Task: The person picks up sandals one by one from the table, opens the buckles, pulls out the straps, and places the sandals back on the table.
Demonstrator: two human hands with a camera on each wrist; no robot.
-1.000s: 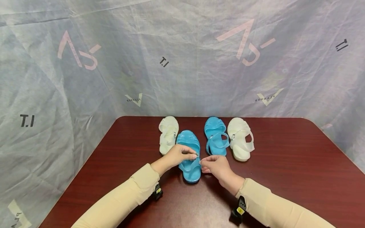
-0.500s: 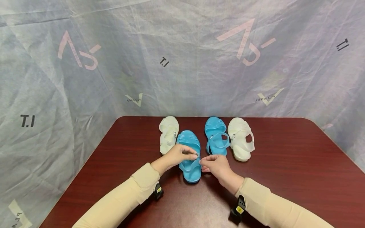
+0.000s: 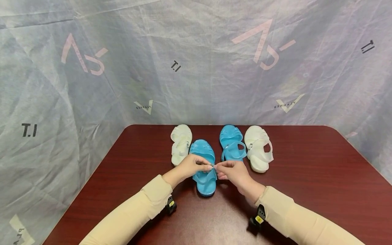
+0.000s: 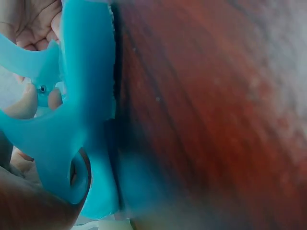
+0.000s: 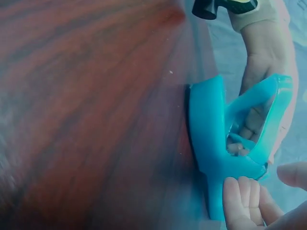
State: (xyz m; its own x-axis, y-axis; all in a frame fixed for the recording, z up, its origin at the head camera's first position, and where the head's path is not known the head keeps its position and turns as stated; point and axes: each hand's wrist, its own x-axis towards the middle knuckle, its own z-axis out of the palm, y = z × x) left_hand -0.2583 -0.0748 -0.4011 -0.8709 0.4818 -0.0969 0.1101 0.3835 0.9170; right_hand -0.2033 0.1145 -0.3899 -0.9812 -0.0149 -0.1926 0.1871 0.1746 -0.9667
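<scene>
A blue jelly sandal (image 3: 202,147) stands in front of me, toe pointing away, between my two hands. My left hand (image 3: 190,167) reaches over it from the left and pinches the strap by the small buckle on its right side. In the left wrist view the metal buckle (image 4: 43,88) shows between two of that hand's fingertips. From the right, my right hand (image 3: 235,174) has its thumb and forefinger together at the strap end, right beside the left fingertips. The right wrist view shows the right fingers (image 5: 242,196) curled against the sandal's side (image 5: 207,124).
Behind stand a second blue sandal (image 3: 230,132), partly covered by my right hand, and two whitish sandals, the left one (image 3: 180,149) close beside the front blue sandal and the right one (image 3: 258,165) farther right. The dark red table (image 3: 137,149) ends at a grey cloth backdrop (image 3: 196,68).
My right hand has moved slightly up and away from me, bringing its fingertips against the left ones at the buckle. The left hand and the sandals stay about where they were.
</scene>
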